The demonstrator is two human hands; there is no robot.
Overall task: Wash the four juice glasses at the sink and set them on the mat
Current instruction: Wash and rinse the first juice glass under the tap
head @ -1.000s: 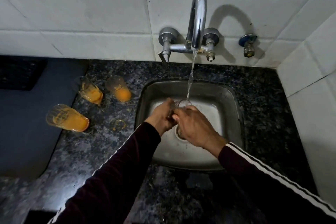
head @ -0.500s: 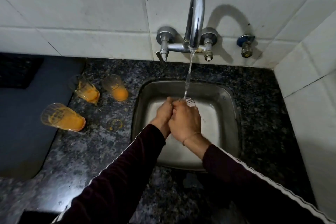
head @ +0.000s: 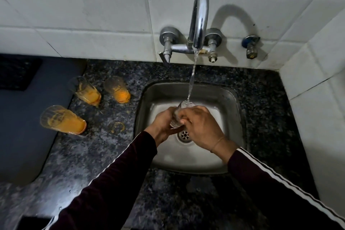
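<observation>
Over the steel sink (head: pixel 231 136) I hold a clear juice glass (head: pixel 180 113), tilted with its mouth up toward the running water. My left hand (head: pixel 163 123) grips its lower part and my right hand (head: pixel 201 127) wraps it from the right. Three glasses with orange juice residue stand on the granite counter to the left: one nearest (head: pixel 62 120), one further back (head: pixel 85 91), one beside it (head: pixel 117 91). The dark grey mat (head: pixel 22 117) lies at the far left.
The chrome faucet (head: pixel 199 22) runs a thin stream into the glass. A small valve (head: pixel 251 46) sits on the tiled wall to the right. An orange juice ring (head: pixel 117 127) marks the counter by the sink. A white tiled side wall closes the right.
My hands shifted around the glass under the stream; the glass now shows more between them, tilted with its rim under the water. The other three glasses have not moved.
</observation>
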